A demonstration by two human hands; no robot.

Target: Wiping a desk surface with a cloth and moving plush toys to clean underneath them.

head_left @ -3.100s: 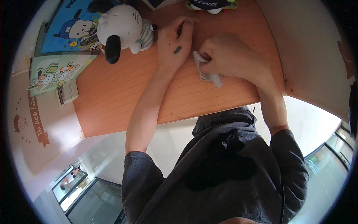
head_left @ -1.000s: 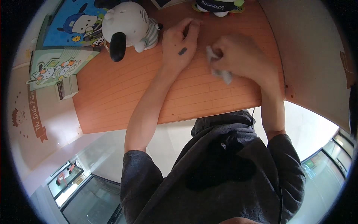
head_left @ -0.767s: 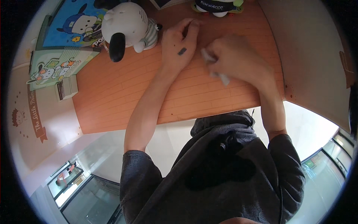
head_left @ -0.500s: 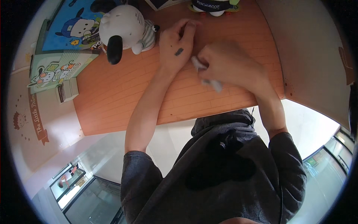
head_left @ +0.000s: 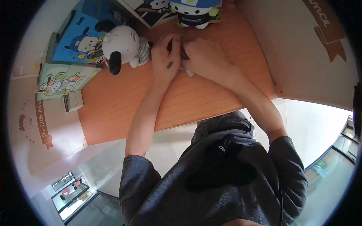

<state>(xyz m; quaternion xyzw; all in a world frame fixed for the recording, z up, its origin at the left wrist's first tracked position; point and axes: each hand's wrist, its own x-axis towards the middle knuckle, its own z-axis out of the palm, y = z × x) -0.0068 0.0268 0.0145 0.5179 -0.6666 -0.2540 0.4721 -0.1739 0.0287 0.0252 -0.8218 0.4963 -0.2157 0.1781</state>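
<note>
My right hand point(head_left: 205, 58) is closed, and a small end of a crumpled white tissue or cloth point(head_left: 189, 72) shows below it. My left hand point(head_left: 165, 60), with a dark smudge on its back, has its fingers curled and meets the right hand over the wood-look shelf point(head_left: 113, 113). Whatever the left fingers may hold is hidden between the two hands. Beside the left hand lies a white dog figurine point(head_left: 120, 47) with black ears and a striped body.
A dog figure in a blue cap point(head_left: 194, 17) stands beyond my hands, near a framed picture point(head_left: 154, 13). Toward the left are a blue picture panel point(head_left: 75, 39), a green illustrated card point(head_left: 62, 81) and a small white box point(head_left: 72, 101). Side walls point(head_left: 275, 45) enclose the shelf.
My right hand has moved left and away from me, bringing the white tissue or cloth against my left hand. The view has shifted, so more of the capped figure shows.
</note>
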